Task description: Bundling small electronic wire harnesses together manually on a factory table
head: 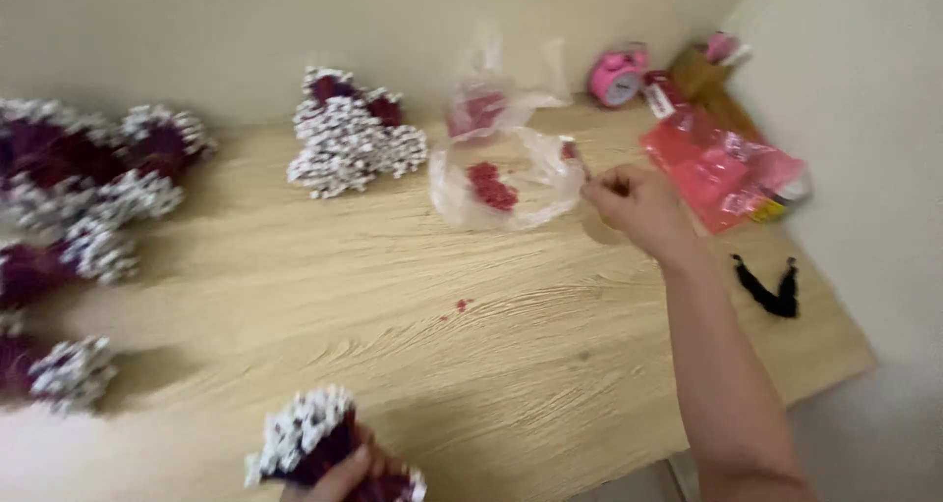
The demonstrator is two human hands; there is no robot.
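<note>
Spanning nearly the whole view, the wooden desk [511,345] meets a pale wall at the back and right. Along its left edge lies a heap of dark red bundles with white tips [74,197], blurred. A smaller cluster of the same bundles [349,139] sits near the back, just left of a clear plastic bag [530,183], which holds a clump of small red pieces [491,186]. A pink bag [722,163] lies at the back right corner, near a pink alarm clock [617,76] by the wall. A black ribbon [771,288] lies near the right edge.

The right hand [638,207] reaches across to the clear bag's right edge, fingers pressed together and pinching something small and red at the bag's rim; what it is cannot be told.

The left hand [344,474] shows at the bottom edge, its fingers closed around one bundle [305,433], white tips pointing up and left, held near the desk's front edge.

A few red crumbs [462,306] lie on the bare wood at the middle, well apart from both hands.
</note>
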